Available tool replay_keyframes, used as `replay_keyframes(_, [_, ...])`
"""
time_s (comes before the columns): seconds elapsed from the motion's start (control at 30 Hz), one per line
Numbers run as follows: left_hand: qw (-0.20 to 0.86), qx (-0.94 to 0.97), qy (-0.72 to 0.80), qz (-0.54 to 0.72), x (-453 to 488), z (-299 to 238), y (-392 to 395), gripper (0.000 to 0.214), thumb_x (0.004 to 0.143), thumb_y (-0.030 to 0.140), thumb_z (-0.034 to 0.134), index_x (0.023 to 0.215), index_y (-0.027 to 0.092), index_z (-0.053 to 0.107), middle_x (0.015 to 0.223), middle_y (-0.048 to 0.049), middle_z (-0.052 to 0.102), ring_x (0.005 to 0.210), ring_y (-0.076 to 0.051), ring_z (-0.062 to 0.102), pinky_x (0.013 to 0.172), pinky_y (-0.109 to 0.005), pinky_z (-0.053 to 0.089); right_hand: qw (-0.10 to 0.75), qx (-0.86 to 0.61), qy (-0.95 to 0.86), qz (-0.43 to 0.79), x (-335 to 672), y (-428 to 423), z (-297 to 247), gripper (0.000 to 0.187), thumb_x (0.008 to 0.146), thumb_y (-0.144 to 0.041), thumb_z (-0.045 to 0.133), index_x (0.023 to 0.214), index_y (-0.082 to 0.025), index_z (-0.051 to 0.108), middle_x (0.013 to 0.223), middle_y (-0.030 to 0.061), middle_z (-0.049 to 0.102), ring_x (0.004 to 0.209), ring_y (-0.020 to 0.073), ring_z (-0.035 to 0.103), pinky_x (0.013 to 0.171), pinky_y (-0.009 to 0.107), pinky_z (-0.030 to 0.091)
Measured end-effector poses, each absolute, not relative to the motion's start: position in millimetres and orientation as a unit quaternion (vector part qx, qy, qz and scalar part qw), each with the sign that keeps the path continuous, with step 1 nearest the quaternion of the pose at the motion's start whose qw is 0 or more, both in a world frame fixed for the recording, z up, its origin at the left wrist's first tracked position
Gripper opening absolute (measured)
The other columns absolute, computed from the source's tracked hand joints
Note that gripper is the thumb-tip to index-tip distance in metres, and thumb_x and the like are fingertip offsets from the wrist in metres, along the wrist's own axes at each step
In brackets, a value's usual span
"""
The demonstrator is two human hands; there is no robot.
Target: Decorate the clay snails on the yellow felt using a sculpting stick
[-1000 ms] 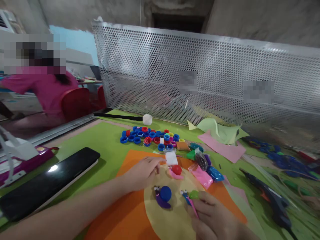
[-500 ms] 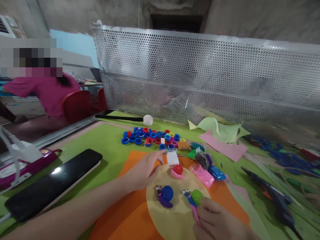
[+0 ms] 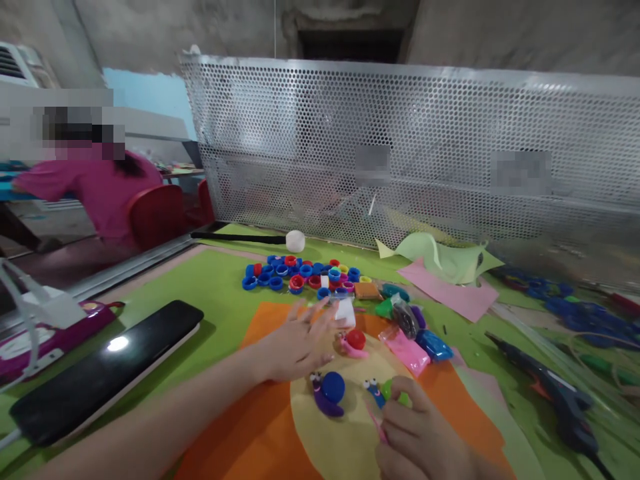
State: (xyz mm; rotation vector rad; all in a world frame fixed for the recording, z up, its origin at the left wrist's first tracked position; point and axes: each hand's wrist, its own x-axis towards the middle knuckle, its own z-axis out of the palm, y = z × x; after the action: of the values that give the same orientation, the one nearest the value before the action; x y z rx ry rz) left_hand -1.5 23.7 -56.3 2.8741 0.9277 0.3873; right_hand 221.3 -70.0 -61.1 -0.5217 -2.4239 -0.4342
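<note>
Holds the left forearm (image 3: 185, 403) extended, with the left hand (image 3: 297, 343) palm down and splayed; holds the right hand (image 3: 420, 423) half curled, knuckles raised.

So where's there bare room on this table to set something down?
The green tabletop looks bare between the black device and the bottle caps. So does the orange sheet between the left forearm and the yellow circle. It's crowded beyond the right hand, where the pink packet lies bunched with others.
</note>
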Motion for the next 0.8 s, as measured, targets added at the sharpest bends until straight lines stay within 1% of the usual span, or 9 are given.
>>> replay_keyframes(0.07, [0.005,0.927,0.351,0.134,-0.7,-58.6,20.3,0.065,0.089,0.055,0.032,0.140,0.015,0.026,0.128,-0.0152,0.055,0.133,-0.032,0.027,0.108,-0.054,0.011,0.319,-0.201,-0.913,-0.156,224.3,-68.9,-64.1,0.051,0.098,-0.007,0.017,0.055,-0.018,0.044,0.045,-0.0037,0.045,0.050,0.0107,0.041,0.077,0.033,0.039])
replay_keyframes(0.13, [-0.039,0.902,0.401,0.155,-1.0,-61.3,15.6,0.063,0.090,0.050,0.034,0.139,0.011,0.029,0.119,-0.0171,0.061,0.132,-0.034,0.029,0.106,-0.058,0.007,0.341,-0.204,-0.906,-0.148,230.1,-65.6,-65.4,0.044,0.097,-0.007,0.020,0.063,-0.018,0.047,0.052,-0.0030,0.051,0.057,0.0112,0.048,0.082,0.036,0.038])
replay_keyframes(0.23, [-0.097,0.876,0.436,0.181,-2.9,-63.8,9.9,0.049,0.092,0.034,0.035,0.134,0.009,0.037,0.109,-0.0172,0.066,0.124,-0.035,0.039,0.103,-0.063,0.005,0.386,-0.224,-0.885,-0.132,241.8,-56.0,-64.3,0.025,0.091,-0.004,0.030,0.081,-0.017,0.049,0.068,0.0006,0.060,0.068,0.0139,0.054,0.084,0.040,0.040])
replay_keyframes(0.3, [-0.128,0.874,0.427,0.194,-4.9,-63.8,8.0,0.040,0.092,0.023,0.033,0.127,0.010,0.047,0.097,-0.0155,0.069,0.114,-0.033,0.050,0.103,-0.064,0.009,0.419,-0.262,-0.861,-0.121,249.7,-48.0,-62.8,0.020,0.089,-0.003,0.033,0.089,-0.016,0.048,0.078,0.0031,0.062,0.072,0.0151,0.055,0.080,0.040,0.043])
replay_keyframes(0.4, [-0.164,0.886,0.373,0.221,-8.4,-62.0,4.6,0.034,0.090,0.013,0.030,0.104,0.012,0.061,0.071,-0.0084,0.068,0.085,-0.024,0.061,0.101,-0.059,0.020,0.452,-0.357,-0.812,-0.093,259.1,-37.7,-62.8,0.015,0.093,-0.010,0.037,0.091,-0.015,0.051,0.083,0.0031,0.059,0.075,0.0153,0.056,0.069,0.033,0.048])
replay_keyframes(0.5, [-0.190,0.897,0.296,0.269,-10.5,-58.1,-2.6,0.027,0.088,0.012,0.036,0.090,0.013,0.063,0.055,-0.0007,0.059,0.061,-0.015,0.055,0.098,-0.053,0.032,0.465,-0.423,-0.775,-0.057,264.2,-31.2,-67.0,0.014,0.096,-0.024,0.045,0.095,-0.015,0.055,0.088,0.0024,0.058,0.075,0.0144,0.058,0.064,0.029,0.051])
replay_keyframes(0.57, [-0.193,0.895,0.262,0.306,-10.0,-54.0,-7.8,0.020,0.085,0.010,0.042,0.089,0.013,0.062,0.056,0.0005,0.058,0.059,-0.013,0.052,0.095,-0.048,0.037,0.464,-0.442,-0.767,-0.043,265.6,-28.6,-70.7,0.018,0.094,-0.031,0.049,0.102,-0.016,0.057,0.098,0.0043,0.059,0.079,0.0152,0.059,0.068,0.031,0.052])
replay_keyframes(0.63, [-0.182,0.900,0.249,0.309,-8.3,-49.1,-11.3,0.019,0.083,0.008,0.044,0.088,0.013,0.062,0.055,0.0008,0.058,0.059,-0.012,0.052,0.092,-0.045,0.041,0.456,-0.454,-0.765,-0.030,266.0,-27.2,-73.7,0.021,0.094,-0.034,0.048,0.105,-0.018,0.057,0.102,0.0055,0.059,0.083,0.0164,0.059,0.071,0.033,0.052])
replay_keyframes(0.8, [-0.130,0.916,0.239,0.296,-4.1,-42.6,-9.4,0.020,0.078,0.007,0.044,0.081,0.012,0.064,0.051,-0.0018,0.058,0.056,-0.014,0.052,0.081,-0.038,0.049,0.448,-0.475,-0.757,0.003,267.4,-28.4,-79.8,0.027,0.098,-0.031,0.030,0.094,-0.024,0.055,0.092,0.0064,0.061,0.086,0.0214,0.060,0.071,0.033,0.050])
